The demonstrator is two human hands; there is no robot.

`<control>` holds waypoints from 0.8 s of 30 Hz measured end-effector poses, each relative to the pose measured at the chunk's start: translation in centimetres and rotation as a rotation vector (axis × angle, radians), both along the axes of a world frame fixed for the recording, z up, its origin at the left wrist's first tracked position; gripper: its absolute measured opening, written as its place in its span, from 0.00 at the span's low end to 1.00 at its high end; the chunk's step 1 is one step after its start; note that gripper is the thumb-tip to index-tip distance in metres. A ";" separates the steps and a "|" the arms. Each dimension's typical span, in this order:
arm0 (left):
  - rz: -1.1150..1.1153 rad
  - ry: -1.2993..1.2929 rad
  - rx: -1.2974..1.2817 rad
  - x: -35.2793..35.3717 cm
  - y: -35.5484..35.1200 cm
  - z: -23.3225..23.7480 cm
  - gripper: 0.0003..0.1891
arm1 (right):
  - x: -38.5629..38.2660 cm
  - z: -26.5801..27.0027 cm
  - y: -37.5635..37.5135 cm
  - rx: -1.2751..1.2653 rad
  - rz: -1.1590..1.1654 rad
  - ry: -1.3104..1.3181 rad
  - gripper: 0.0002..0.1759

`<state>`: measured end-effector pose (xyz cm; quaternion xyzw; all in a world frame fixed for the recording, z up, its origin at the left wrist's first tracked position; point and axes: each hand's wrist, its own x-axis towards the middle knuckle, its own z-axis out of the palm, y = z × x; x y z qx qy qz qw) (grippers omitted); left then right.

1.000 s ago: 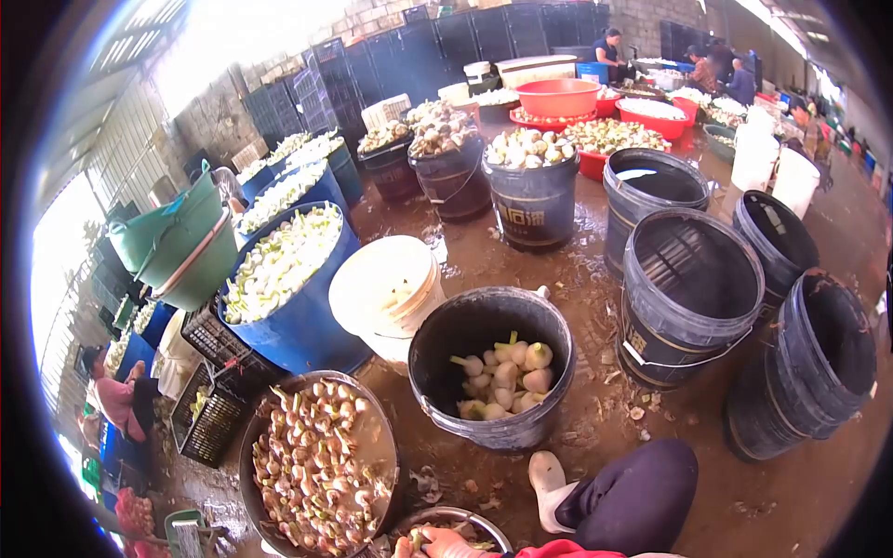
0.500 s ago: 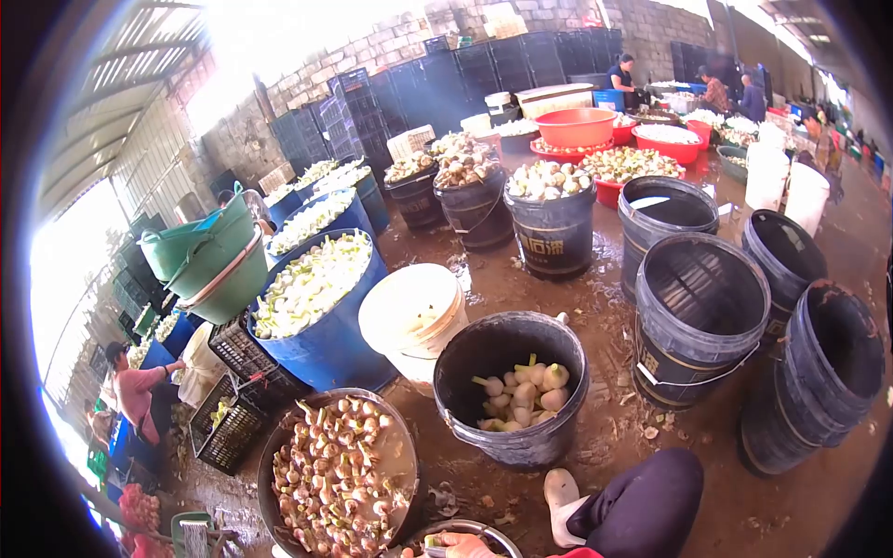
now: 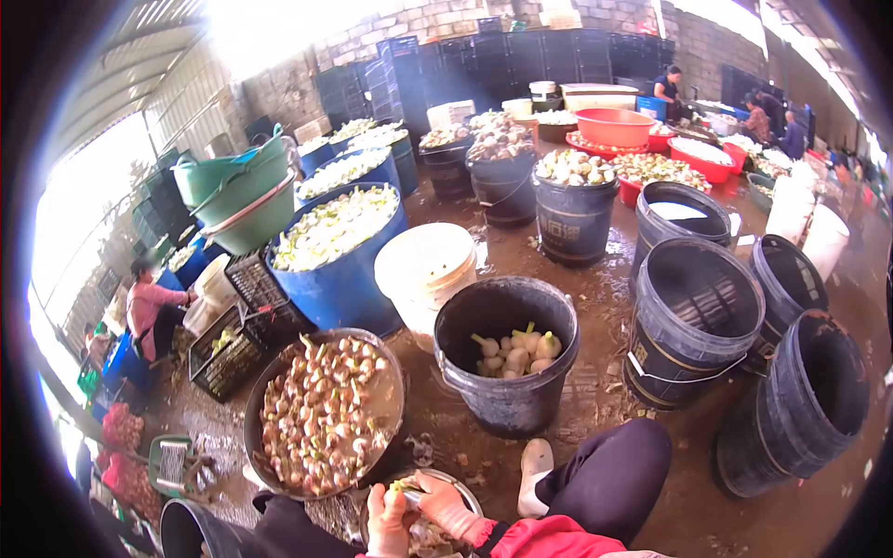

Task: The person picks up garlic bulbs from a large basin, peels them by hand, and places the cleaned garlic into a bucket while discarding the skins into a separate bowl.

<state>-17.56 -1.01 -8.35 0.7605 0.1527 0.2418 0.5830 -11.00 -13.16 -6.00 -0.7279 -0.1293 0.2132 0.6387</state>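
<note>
Low in the head view, my left hand and my right hand meet over a metal bowl holding scraps. My left hand is closed on a pale garlic bulb with a greenish stem, mostly hidden by the fingers. From my right hand's closed fingers a short grey blade, like a small knife, points toward the bulb. Just beyond my hands stands a wide round pan full of unpeeled garlic bulbs and some water. A black bucket farther off holds peeled garlic.
To the right stand several black buckets. A white bucket and blue barrels of garlic are ahead. Black crates sit at the left, near a person in pink. More people are at the back right. The floor is wet and littered.
The view has tilted down, so more of my hands, the bowl and my legs shows. My left hand and the red sleeve now show clearly.
</note>
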 end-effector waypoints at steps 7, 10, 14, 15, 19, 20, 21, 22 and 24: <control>0.086 -0.024 -0.516 -1.1 -0.2 1.5 0.18 | -2.7 1.0 1.6 0.281 -0.068 0.033 0.10; 0.147 0.030 -0.683 -2.4 1.2 1.9 0.12 | -2.2 0.7 2.5 0.232 -0.134 -0.026 0.10; -0.113 -0.005 -0.835 -5.0 3.3 2.4 0.13 | -1.1 -4.6 3.7 0.239 -0.214 0.215 0.09; -0.158 -0.058 -0.891 -5.1 3.9 2.3 0.15 | -0.3 -7.4 3.9 0.222 -0.220 0.268 0.09; -0.180 -0.098 -0.891 -4.6 6.0 2.3 0.17 | 1.4 -7.3 2.1 -0.417 0.286 0.104 0.11; -0.151 -0.070 -0.788 -4.4 6.4 1.7 0.17 | 1.3 -8.9 2.7 -0.330 0.256 -0.056 0.11; -0.124 -0.044 -0.685 -4.1 6.7 1.2 0.17 | 1.1 -10.4 3.4 -0.243 0.225 -0.218 0.10; -0.054 0.059 -0.753 -3.6 6.9 1.1 0.13 | 0.5 -6.3 3.5 0.085 0.142 0.001 0.12; 0.002 0.179 -0.392 -4.0 8.4 0.0 0.13 | 0.0 -6.1 4.4 0.330 0.149 0.211 0.13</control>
